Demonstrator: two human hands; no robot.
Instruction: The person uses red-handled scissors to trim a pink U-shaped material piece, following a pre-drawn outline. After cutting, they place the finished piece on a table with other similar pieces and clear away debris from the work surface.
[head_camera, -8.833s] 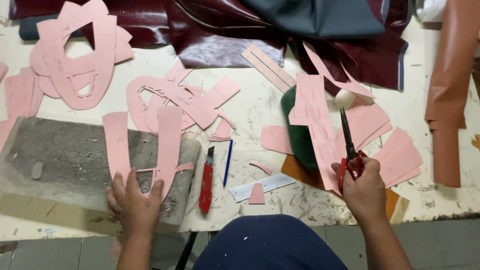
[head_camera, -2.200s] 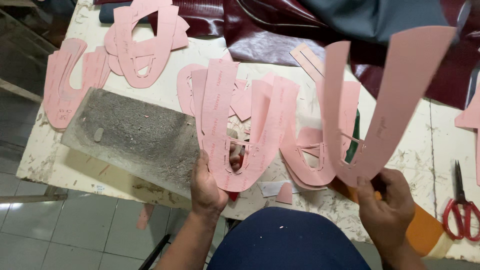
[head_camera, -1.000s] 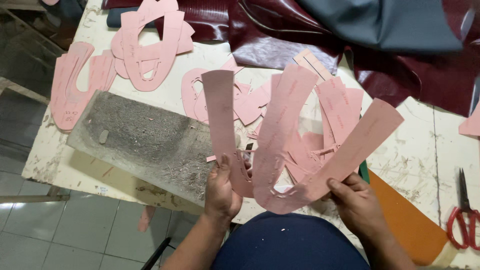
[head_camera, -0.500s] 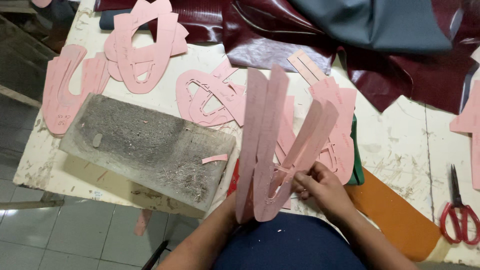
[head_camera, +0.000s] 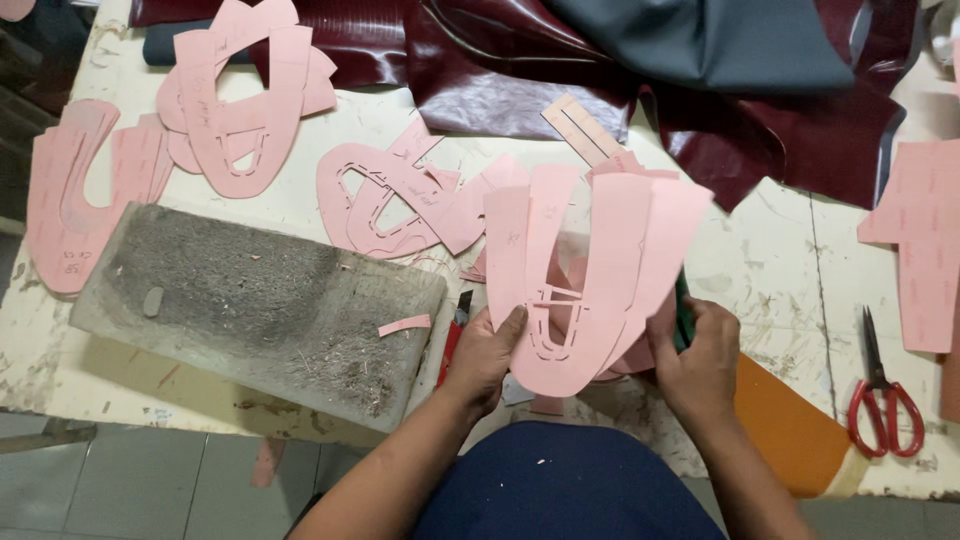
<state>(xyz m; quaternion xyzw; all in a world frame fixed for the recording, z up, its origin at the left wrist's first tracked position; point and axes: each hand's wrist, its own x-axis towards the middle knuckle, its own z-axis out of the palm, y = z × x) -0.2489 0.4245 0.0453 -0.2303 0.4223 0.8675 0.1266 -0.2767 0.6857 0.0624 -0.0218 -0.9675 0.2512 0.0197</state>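
Both hands hold 1 stack of pink U-shaped card patterns (head_camera: 585, 290) upright above the near edge of the worktable (head_camera: 770, 260). Left hand (head_camera: 487, 352): thumb pressed on the front of the stack, fingers behind, pinching the left limb. Right hand (head_camera: 700, 358): closed on the right edge, thumb on the card (fingertips hidden behind it).

Progress, judged: cutting looks finished for these pieces; several are gathered and roughly squared at the curved base, the limbs fanned apart at the top. Left out: loose patterns (head_camera: 385, 200) mid-table, another pile (head_camera: 240, 105) far left. Red scissors (head_camera: 880, 385) lie idle at right, well apart. Grey stone slab (head_camera: 260, 300) sits just beside the left hand.

Versus 0.5 s ago: the stack faces the camera more squarely and spreads wider; hands sit further apart.
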